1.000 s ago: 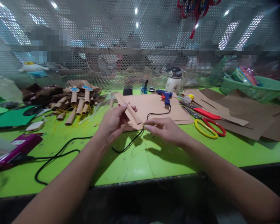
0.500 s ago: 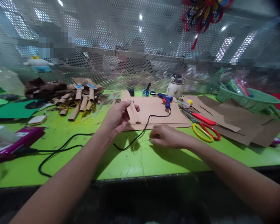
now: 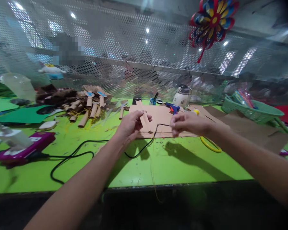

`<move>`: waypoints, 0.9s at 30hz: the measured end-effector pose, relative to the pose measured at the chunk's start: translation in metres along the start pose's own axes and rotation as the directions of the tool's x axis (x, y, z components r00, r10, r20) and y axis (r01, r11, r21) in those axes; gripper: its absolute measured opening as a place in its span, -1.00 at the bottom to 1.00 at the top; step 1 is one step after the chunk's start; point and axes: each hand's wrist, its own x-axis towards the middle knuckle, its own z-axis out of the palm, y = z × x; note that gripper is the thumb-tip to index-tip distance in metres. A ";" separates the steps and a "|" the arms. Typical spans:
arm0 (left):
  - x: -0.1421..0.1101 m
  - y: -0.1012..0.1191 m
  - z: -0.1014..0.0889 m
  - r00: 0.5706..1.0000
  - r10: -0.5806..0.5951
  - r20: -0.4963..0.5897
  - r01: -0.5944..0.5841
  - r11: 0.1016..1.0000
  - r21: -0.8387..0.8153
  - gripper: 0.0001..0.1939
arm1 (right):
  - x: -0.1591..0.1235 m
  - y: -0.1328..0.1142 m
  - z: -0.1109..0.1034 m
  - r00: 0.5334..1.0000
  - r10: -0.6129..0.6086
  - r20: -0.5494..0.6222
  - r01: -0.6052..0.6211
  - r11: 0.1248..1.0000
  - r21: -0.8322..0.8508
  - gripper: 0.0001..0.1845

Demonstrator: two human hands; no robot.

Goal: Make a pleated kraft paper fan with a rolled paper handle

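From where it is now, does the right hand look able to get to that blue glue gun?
Probably yes: the right hand hovers just on the near side of the glue gun, with nothing visible standing between them. Whether its fingertips pinch something is too blurred to tell.

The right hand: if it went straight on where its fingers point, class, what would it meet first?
Probably the left hand, holding a tan paper strip; the black cord between seems to lie lower, though depth is unclear.
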 end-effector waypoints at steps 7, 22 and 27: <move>-0.008 -0.010 0.004 0.994 -0.053 0.100 0.044 0.995 0.088 -0.89 | 0.073 -0.045 -0.088 0.886 0.061 -0.459 -0.186 0.955 -0.232 -0.64; -0.014 -0.016 0.008 0.992 -0.035 0.123 0.017 0.989 0.146 -0.89 | 0.095 -0.114 -0.029 0.929 -0.338 -0.153 0.107 0.638 -0.762 -0.85; -0.011 -0.017 0.007 0.997 -0.002 0.076 -0.008 0.992 0.126 -0.88 | 0.049 -0.090 -0.007 0.956 -0.275 -0.104 0.107 0.655 -0.748 -0.86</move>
